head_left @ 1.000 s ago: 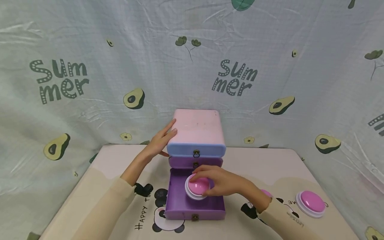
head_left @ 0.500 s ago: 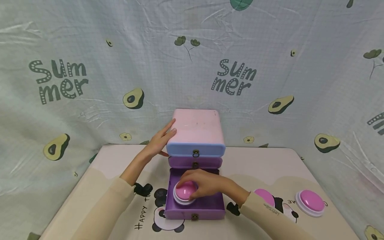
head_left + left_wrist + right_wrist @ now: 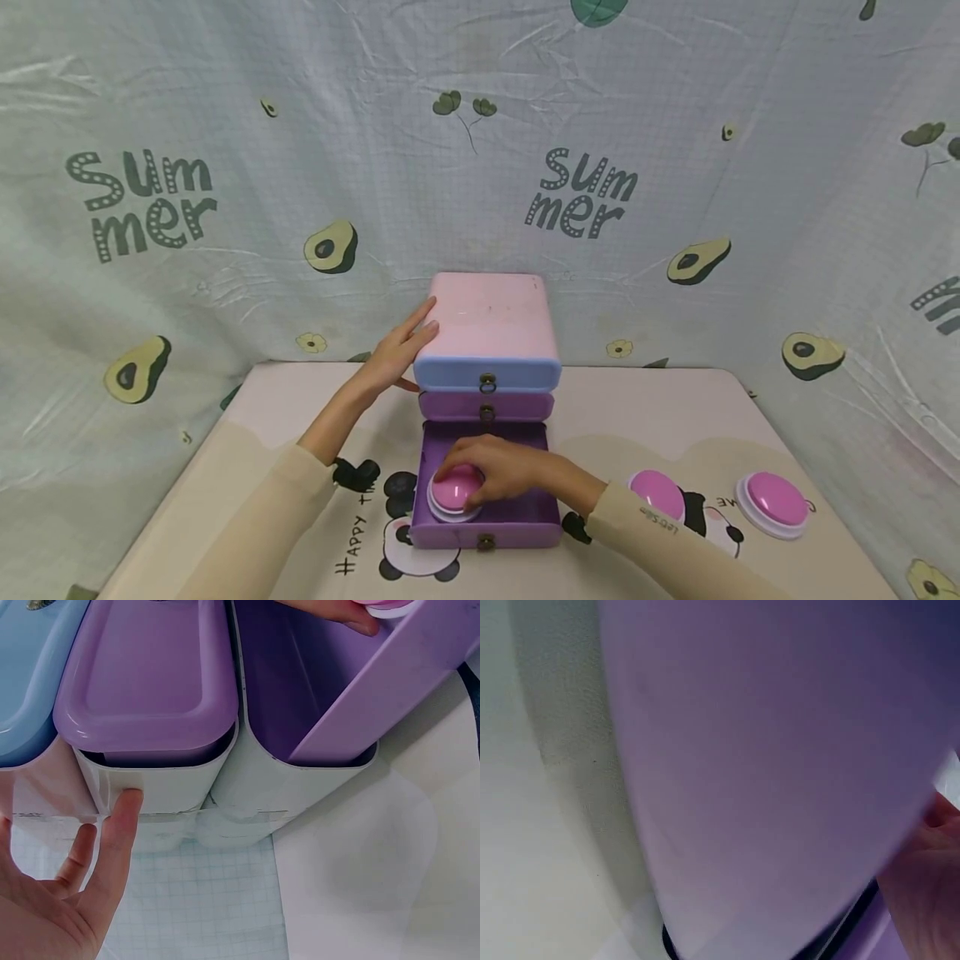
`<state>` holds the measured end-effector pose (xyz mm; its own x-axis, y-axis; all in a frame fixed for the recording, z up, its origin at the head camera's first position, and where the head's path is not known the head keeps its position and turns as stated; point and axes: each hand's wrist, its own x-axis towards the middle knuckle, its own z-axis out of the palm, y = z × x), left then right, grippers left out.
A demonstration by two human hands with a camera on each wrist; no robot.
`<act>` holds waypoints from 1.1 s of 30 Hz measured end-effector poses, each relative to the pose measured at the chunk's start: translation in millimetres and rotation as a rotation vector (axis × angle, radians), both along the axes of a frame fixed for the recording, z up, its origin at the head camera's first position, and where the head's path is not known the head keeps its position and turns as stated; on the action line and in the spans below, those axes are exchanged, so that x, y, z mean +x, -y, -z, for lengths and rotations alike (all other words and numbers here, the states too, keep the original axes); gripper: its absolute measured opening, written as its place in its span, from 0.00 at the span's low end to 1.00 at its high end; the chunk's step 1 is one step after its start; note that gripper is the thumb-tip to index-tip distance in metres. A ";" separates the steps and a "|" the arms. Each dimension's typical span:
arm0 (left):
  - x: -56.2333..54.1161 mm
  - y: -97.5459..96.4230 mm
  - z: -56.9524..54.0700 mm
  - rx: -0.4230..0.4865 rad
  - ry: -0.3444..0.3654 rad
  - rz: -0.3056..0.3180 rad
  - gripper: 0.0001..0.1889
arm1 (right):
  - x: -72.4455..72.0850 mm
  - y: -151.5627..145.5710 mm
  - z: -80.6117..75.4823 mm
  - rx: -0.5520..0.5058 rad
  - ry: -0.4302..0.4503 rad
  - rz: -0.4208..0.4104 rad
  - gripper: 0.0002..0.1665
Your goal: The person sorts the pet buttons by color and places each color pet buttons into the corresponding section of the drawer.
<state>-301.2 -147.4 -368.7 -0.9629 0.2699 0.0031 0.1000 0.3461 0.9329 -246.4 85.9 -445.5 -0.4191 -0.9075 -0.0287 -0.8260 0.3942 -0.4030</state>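
Observation:
A small drawer cabinet [image 3: 491,317] with a pink top stands at the back of the table. Its bottom purple drawer [image 3: 517,510] is pulled out, below a blue drawer and another purple one. Inside the open drawer, at its front left, my right hand [image 3: 498,468] grips a pink dome push light [image 3: 456,492] with a white base, fingers and thumb around its edge. My left hand [image 3: 393,354] rests on the cabinet's left side with its fingers extended; in the left wrist view a fingertip [image 3: 131,796] touches the pale side wall. The right wrist view is mostly filled by the drawer's wall [image 3: 757,780].
Two more pink dome lights lie on the table to the right: one [image 3: 657,493] by the right sleeve, the other [image 3: 776,502] farther right. A printed curtain [image 3: 420,183] hangs close behind the cabinet. The table mat [image 3: 300,533] carries panda drawings.
My right hand has moved the dome light from the middle of the drawer leftward and toward the drawer's front. The left hand stays on the cabinet's side.

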 end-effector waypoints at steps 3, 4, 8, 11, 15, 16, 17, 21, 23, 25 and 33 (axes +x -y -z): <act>-0.8 -0.7 0.8 0.002 -0.006 0.007 0.33 | 0.0 -0.5 2.9 -0.016 -0.008 0.003 0.31; -1.2 -1.0 1.1 0.002 -0.007 0.009 0.33 | 0.1 -0.8 3.7 -0.023 -0.009 0.007 0.31; -2.7 -1.7 2.5 0.000 -0.014 0.009 0.33 | 0.7 -1.7 6.2 -0.041 0.000 0.023 0.31; -3.5 -1.5 4.0 -0.002 -0.018 0.010 0.34 | 1.2 -2.8 6.7 -0.045 0.017 0.029 0.31; -3.9 -1.3 6.4 0.006 -0.006 0.000 0.34 | 1.4 -4.6 6.6 -0.033 0.026 0.019 0.31; -3.7 -1.2 6.9 0.007 -0.002 -0.003 0.34 | 1.4 -4.9 6.5 -0.031 0.027 0.012 0.31; -3.7 -0.8 7.5 0.006 -0.001 -0.004 0.34 | 1.3 -5.1 6.6 -0.029 0.024 0.003 0.31; -2.5 0.7 7.8 0.006 0.002 -0.001 0.35 | 1.2 -5.6 6.5 -0.023 0.021 -0.018 0.32; -2.1 1.1 7.0 0.008 0.000 0.005 0.35 | 1.1 -5.7 6.4 -0.020 0.020 -0.017 0.32; -1.7 1.3 5.6 0.012 0.002 0.008 0.35 | 1.0 -5.9 6.0 -0.018 0.022 -0.011 0.32; -2.1 2.8 2.2 0.006 -0.001 0.001 0.34 | 0.7 -4.7 5.3 -0.006 0.014 -0.003 0.33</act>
<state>-303.3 -150.2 -370.8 -0.9625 0.2713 0.0058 0.1016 0.3403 0.9348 -245.8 90.6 -450.8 -0.4163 -0.9088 -0.0286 -0.8215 0.3894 -0.4166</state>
